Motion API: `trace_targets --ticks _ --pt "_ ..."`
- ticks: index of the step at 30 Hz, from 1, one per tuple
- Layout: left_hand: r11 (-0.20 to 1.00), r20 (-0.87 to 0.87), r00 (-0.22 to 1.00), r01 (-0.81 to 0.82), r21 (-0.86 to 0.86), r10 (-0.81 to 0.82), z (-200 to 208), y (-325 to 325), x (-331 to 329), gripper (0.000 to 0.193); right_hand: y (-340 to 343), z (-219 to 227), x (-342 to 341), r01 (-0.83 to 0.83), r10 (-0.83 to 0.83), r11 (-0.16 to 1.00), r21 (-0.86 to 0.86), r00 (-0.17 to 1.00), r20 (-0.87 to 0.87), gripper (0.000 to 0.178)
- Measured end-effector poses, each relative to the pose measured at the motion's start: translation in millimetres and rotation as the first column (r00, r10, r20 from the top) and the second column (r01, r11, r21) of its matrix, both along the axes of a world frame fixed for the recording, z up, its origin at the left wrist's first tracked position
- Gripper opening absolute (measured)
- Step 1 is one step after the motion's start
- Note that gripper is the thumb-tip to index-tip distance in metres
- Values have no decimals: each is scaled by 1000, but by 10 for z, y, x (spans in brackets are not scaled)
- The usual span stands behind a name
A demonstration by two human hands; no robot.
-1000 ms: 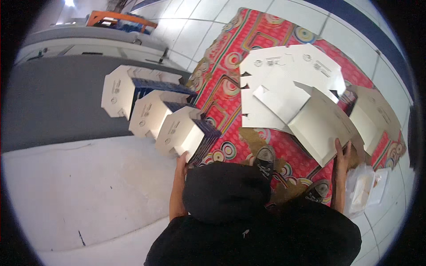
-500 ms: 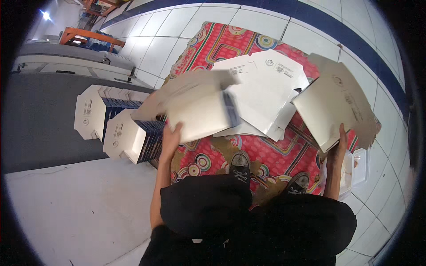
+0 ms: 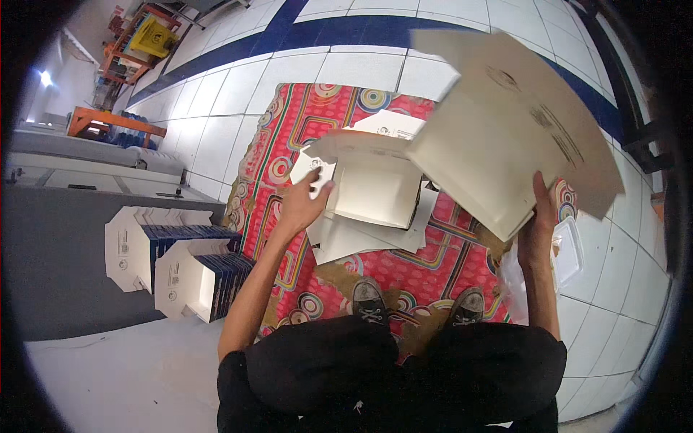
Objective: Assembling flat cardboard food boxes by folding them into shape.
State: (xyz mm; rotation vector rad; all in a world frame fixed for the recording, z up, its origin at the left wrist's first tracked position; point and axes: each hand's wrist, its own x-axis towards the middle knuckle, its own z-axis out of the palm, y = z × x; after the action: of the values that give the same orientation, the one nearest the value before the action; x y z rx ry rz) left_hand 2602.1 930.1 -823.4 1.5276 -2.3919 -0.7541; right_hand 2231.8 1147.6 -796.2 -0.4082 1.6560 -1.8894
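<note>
My left hand (image 3: 303, 203) grips the left edge of a folded white cardboard box (image 3: 375, 184), held open side up above the red patterned mat (image 3: 278, 166). My right hand (image 3: 540, 224) holds the lower edge of a large flat sheet of cardboard (image 3: 505, 130), lifted and tilted at the right. Flat white box blanks (image 3: 361, 238) lie on the mat under the folded box. My two dark shoes (image 3: 369, 302) rest on the mat in front of my black-clad legs.
Two stacks of white flat-packed boxes with blue edges (image 3: 180, 263) stand on the grey floor at the left. A clear plastic bag (image 3: 570, 252) lies at the right on white tiles. An orange rack (image 3: 108, 121) and a yellow crate (image 3: 153, 36) are far back left.
My left hand has brought the folded box from the left stacks to the mat's middle. My right hand has lifted the flat cardboard sheet higher. My head has turned right.
</note>
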Motion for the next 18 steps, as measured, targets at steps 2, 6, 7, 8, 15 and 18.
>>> trace_targets --ticks 2,6,7,8,15,18 --pt "993 -35 993 -115 35 116 518 152 -53 48 -180 286 146 -193 211 976 100 951 -225 59" --pt "990 -517 847 -142 8 126 1292 410 -146 42 -657 661 553 -366 364 928 -71 931 -43 51" --pt "985 -617 787 -119 -127 15 1397 437 -248 40 -735 676 601 -449 446 894 -5 889 -98 47" --pt "986 -617 787 -111 -127 9 1452 421 -294 40 -787 723 657 -520 523 852 60 839 -151 43" --pt "738 34 926 321 -593 -375 649 63 64 24 -585 522 925 -766 712 640 -59 620 -329 88" --pt "679 -20 911 291 -674 -411 337 11 89 22 -326 86 796 -825 803 546 -148 565 -190 96"
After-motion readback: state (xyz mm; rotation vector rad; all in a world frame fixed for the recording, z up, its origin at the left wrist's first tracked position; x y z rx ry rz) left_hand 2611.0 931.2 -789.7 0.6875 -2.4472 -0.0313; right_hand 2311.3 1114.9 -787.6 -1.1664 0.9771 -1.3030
